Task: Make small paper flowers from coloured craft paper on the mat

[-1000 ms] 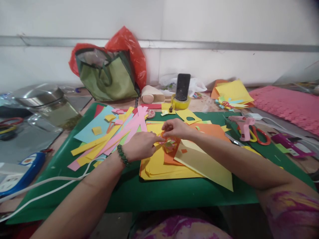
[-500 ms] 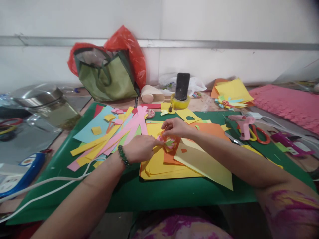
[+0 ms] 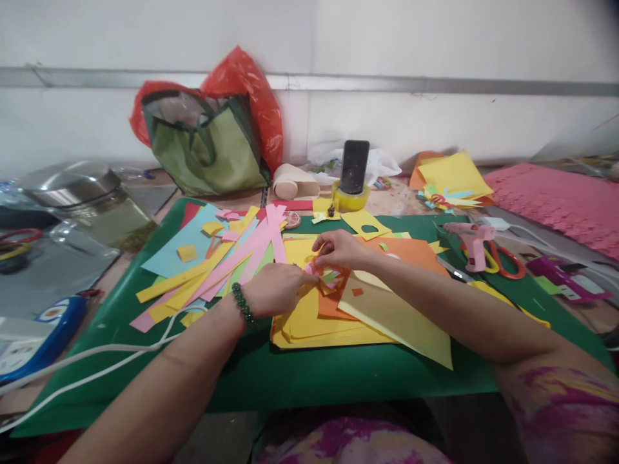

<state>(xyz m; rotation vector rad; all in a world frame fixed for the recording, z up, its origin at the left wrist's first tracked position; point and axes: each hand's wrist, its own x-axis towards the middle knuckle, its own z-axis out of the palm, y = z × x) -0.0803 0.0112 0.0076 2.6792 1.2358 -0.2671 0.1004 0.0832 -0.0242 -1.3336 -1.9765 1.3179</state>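
My left hand (image 3: 275, 288), with a green bead bracelet at the wrist, pinches one side of a small multicoloured paper piece (image 3: 329, 278) of orange, green and pink strips. My right hand (image 3: 341, 249) pinches the far side of that piece from above. The piece rests over a stack of yellow paper sheets (image 3: 309, 319) and an orange sheet (image 3: 411, 252) on a green mat (image 3: 271, 377). Long pink and yellow paper strips (image 3: 227, 261) lie just left of my hands.
A pink glue gun (image 3: 471, 241) and red-handled scissors (image 3: 507, 264) lie at the right. A phone (image 3: 354, 167) stands in a yellow tape roll at the back. A green bag (image 3: 207, 148) leans on the wall. White cables (image 3: 97, 361) cross the left edge.
Both hands stay pinched on the small paper piece; the left hand has shifted slightly toward me and its fingers have tucked in closer. Nothing else has moved.
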